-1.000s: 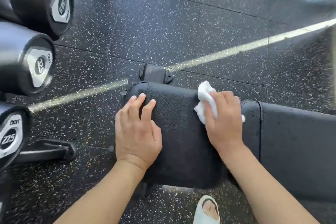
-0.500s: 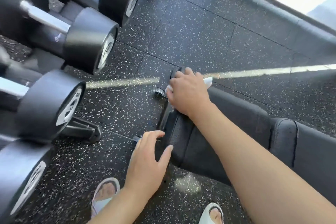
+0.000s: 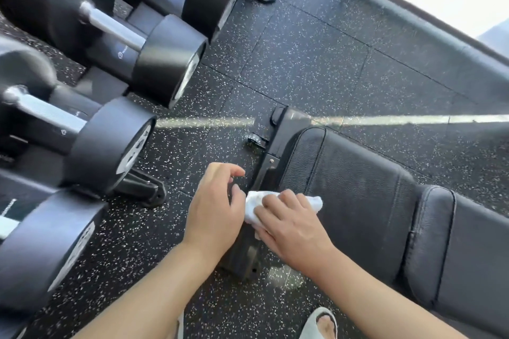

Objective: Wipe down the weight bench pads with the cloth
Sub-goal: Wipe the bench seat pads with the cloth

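Right hand (image 3: 292, 231): your flat fingers press the white cloth (image 3: 254, 205) onto the near end edge of the seat pad (image 3: 349, 181) | Left hand (image 3: 213, 212): hovers just beside the cloth, fingers loosely curled, holding nothing | Back pad (image 3: 473, 256): lies to your right | Dumbbells (image 3: 115, 129): racked at left.

— What sort of place are you standing in?

— You're in a gym. On your left a rack (image 3: 143, 190) carries heavy black dumbbells (image 3: 118, 44) with steel handles, their round end caps facing you.

— And underfoot?

— Black rubber floor (image 3: 316, 63) tiles flecked with white, the kind you see in weight rooms, with a pale painted line (image 3: 385, 120) running across them.

— Anything else that tells you so?

— A weight bench stands before you, its padded black seat pad (image 3: 349, 179) meeting a second pad (image 3: 473, 256) at the right edge of the view.
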`<state>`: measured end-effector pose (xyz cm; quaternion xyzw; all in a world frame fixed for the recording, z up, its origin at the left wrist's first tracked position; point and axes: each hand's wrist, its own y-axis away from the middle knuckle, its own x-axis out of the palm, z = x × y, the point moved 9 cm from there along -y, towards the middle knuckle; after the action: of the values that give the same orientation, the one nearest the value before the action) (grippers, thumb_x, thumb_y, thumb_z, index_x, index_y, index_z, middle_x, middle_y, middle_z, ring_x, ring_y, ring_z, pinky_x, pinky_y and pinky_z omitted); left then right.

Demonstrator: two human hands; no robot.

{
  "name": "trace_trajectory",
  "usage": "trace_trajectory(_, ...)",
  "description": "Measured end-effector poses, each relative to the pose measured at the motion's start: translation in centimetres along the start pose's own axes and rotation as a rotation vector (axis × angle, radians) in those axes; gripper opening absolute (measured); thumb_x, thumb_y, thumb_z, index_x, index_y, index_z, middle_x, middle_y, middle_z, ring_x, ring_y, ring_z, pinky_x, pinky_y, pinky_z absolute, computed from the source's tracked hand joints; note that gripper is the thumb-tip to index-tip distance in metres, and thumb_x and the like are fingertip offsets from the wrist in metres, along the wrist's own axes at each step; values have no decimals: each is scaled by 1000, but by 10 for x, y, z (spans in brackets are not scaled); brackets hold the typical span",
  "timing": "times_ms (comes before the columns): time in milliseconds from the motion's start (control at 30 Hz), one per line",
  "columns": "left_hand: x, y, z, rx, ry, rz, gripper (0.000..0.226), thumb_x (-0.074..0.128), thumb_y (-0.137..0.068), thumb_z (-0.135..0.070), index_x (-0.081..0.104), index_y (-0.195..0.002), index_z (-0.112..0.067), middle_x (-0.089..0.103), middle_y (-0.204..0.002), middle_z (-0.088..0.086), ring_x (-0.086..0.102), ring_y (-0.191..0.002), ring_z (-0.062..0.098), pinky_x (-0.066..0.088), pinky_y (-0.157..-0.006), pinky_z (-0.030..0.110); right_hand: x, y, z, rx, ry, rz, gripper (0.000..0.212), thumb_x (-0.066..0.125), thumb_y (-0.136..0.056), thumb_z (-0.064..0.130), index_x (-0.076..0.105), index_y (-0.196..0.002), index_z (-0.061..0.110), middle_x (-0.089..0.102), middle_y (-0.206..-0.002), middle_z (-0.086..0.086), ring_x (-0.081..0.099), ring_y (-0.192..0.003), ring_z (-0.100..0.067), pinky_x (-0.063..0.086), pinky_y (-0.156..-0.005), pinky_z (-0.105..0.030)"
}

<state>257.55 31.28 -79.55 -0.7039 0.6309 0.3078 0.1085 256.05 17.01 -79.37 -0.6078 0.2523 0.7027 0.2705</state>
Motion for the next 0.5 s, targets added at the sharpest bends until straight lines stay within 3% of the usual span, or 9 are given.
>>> trace_trajectory(133, 19, -2, -14, 42, -15, 10, 27, 52, -98, -11, 60, -117, -28, 52, -114, -18, 53, -108, 2, 45, -83, 22, 4, 59, -8, -111, -77, -27, 21, 61, -101, 34, 61, -115, 18, 57, -106, -2, 46, -80, -25, 43, -69, -40)
trace_trajectory(200, 33, -3, -26, 91, -38, 41, 27, 53, -98, -10, 61, -118, -26, 53, -115, -16, 53, -110, 6, 44, -88, 25, 6, 89, -27, -91, -119, -19, 24, 55, -104, 35, 56, -120, 18, 57, -112, -3, 49, -84, -26, 45, -73, -42)
trace_trajectory(267, 49, -4, -43, 168, -80, 80, 29, 53, -97, -8, 62, -121, -22, 55, -121, -12, 52, -117, 13, 42, -98, 26, 1, 112, -59, 27, -159, -70, 25, 47, -108, 38, 55, -120, 17, 56, -112, -4, 49, -85, -28, 47, -74, -45)
trace_trajectory(367, 78, -10, -72, 293, -184, 135, 36, 56, -95, -3, 64, -129, -13, 56, -136, 0, 47, -130, 19, 35, -114, 27, -12, 137, -119, 278, -170, -202, 22, 54, -105, 33, 56, -114, 14, 56, -108, -8, 49, -84, -32, 46, -76, -49)
trace_trajectory(500, 117, -31, -104, 333, -265, 143, 44, 57, -96, -6, 60, -140, -9, 50, -150, 7, 39, -142, 23, 30, -124, 36, -31, 147, -215, 667, -168, -362, 25, 54, -102, 33, 59, -108, 8, 57, -104, -16, 48, -88, -34, 42, -80, -48)
